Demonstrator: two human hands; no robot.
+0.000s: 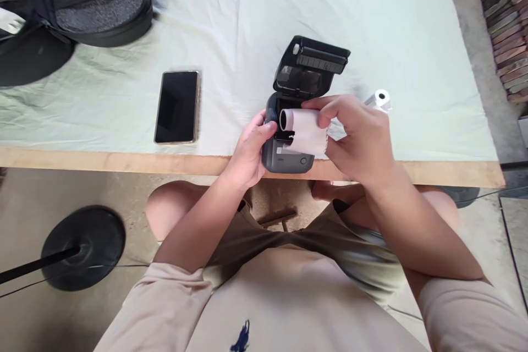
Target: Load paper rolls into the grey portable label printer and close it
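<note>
A dark grey handheld printer is at the table's front edge, its black lid tipped up and back. My left hand grips the printer's left side, thumb on the rim. Between the thumb and fingers of my right hand is a small white paper roll, lying over the open compartment with its hollow core facing left and a torn paper end hanging down. How far the roll sits inside the compartment is hard to tell.
Behind my right hand lies another white roll. A phone with a dark screen rests left of the printer. An open black case occupies the back left. The table's wooden edge runs in front, above my knees.
</note>
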